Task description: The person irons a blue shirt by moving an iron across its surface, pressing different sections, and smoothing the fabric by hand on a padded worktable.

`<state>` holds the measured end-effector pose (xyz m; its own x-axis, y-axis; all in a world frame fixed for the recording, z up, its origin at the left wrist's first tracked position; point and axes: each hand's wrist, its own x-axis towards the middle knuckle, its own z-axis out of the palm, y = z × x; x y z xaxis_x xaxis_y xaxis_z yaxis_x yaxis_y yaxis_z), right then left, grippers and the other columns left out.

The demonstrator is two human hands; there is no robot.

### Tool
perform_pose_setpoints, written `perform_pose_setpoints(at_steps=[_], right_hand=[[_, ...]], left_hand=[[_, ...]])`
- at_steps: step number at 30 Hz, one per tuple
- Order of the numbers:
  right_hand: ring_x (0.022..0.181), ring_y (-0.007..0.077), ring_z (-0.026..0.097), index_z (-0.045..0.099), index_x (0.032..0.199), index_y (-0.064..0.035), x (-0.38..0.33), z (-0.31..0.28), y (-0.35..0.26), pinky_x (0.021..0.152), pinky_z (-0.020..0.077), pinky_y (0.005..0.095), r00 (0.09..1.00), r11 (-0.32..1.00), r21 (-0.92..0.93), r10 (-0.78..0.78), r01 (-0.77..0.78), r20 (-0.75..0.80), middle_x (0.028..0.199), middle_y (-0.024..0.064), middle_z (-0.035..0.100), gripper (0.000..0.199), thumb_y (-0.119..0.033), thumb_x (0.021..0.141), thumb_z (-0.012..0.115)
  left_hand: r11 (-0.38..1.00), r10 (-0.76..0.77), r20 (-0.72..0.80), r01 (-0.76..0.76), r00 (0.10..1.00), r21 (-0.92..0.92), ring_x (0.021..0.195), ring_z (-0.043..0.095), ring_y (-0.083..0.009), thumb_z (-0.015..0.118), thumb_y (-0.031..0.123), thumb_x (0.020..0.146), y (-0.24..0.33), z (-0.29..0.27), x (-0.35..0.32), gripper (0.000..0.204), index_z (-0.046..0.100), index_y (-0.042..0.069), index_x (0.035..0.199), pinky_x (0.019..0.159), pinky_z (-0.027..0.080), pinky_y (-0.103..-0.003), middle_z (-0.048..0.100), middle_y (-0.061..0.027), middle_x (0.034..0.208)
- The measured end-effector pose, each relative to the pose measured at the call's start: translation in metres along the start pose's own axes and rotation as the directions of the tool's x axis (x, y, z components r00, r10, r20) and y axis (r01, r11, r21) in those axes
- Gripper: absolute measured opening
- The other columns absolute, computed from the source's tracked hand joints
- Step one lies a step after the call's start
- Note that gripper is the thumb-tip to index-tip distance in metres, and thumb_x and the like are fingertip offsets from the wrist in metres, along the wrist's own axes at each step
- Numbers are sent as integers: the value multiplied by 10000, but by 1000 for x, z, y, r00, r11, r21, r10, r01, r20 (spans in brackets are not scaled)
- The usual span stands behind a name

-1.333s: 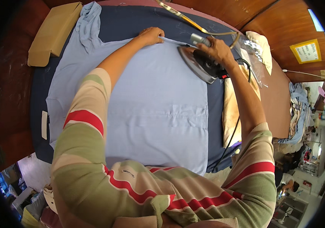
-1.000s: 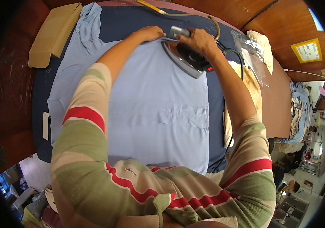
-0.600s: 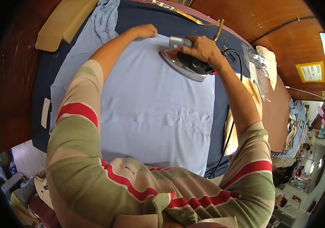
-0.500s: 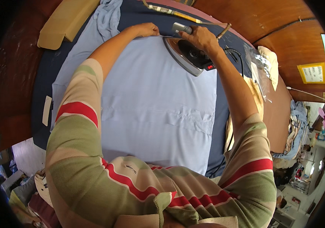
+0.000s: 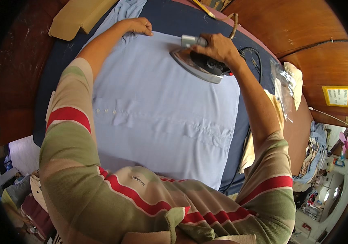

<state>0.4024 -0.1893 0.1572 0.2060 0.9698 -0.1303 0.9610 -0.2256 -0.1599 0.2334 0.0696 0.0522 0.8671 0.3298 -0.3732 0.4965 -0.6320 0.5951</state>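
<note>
Your right hand (image 5: 218, 46) is closed round the handle of the iron (image 5: 198, 65) at the far end of the blue shirt (image 5: 161, 118); your left hand (image 5: 139, 26) lies flat, pinning the cloth; keep it taut and well apart from the soleplate.

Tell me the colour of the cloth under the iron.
Light blue shirt, seen in the head view, under the iron.

Centre of the frame: a pale blue shirt (image 5: 161, 118) on a navy padded table (image 5: 247, 122) – the iron (image 5: 200, 65) above is silver and black; the sleeves (image 5: 72, 134) at the bottom carry olive, cream and red stripes – a tan pad (image 5: 76, 16) upper left
</note>
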Motion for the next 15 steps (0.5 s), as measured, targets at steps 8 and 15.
perform_pose_setpoints(at_steps=[8,15], right_hand=[[778,315,662,635,1042,-52,33,12,-12,717,511,397,991,996,38,-71,76,-112,812,171,667,666,-649,766,526],[737,323,663,648,1022,-75,54,11,-50,703,522,385,996,999,20,-35,37,-76,846,192,661,601,-612,780,528]], left_hand=[[995,96,-16,-96,995,7,618,484,-114,634,277,821,-19,-3,13,236,626,41,805,572,395,-311,556,13,673],[958,108,-68,-86,992,274,568,463,-146,637,268,804,-7,-9,6,273,556,29,699,538,365,-336,490,-31,579]])
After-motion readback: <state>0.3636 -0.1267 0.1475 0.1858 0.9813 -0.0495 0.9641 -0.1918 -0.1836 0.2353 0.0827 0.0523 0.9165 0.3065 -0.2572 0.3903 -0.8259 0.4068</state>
